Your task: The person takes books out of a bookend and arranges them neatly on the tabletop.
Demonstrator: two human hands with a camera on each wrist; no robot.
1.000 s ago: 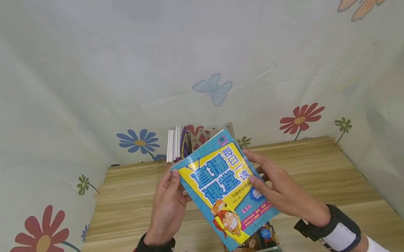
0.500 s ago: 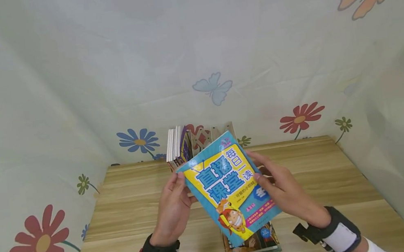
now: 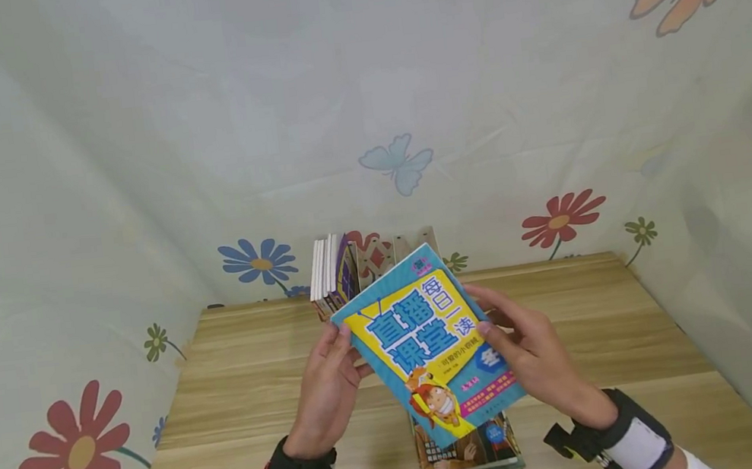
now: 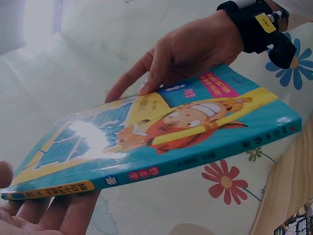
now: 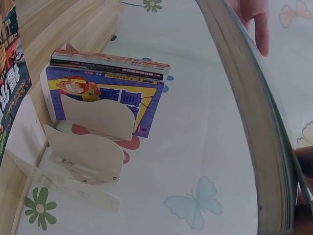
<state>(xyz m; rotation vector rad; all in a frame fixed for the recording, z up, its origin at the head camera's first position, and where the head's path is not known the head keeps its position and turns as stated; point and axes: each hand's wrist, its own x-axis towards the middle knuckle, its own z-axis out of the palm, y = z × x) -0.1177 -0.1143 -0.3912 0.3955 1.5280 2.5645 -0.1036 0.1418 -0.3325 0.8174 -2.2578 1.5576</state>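
Observation:
Both hands hold up a blue and yellow book (image 3: 422, 344), its cover with a cartoon child facing the head camera and tilted. My left hand (image 3: 329, 392) pinches the upper left corner, thumb on the front and fingers beneath, as the left wrist view shows at the spine (image 4: 161, 166). My right hand (image 3: 532, 348) grips the opposite edge, thumb on the cover and the other fingers partly hidden behind. In the right wrist view the page edges (image 5: 244, 107) of the book run down the right side. Below it on the table lies a dark-covered book (image 3: 471, 457), partly hidden.
At the back of the wooden table (image 3: 247, 385) stands a white bookend rack (image 5: 98, 115) with divider panels. Several upright books (image 3: 328, 274) fill its left end, a purple book (image 5: 105, 98) outermost. A flowered curtain (image 3: 254, 125) encloses the back and sides.
The held book and both hands have shifted slightly to the right, and the book's lower end has risen a little, showing more of the book on the table. Both hands keep their hold.

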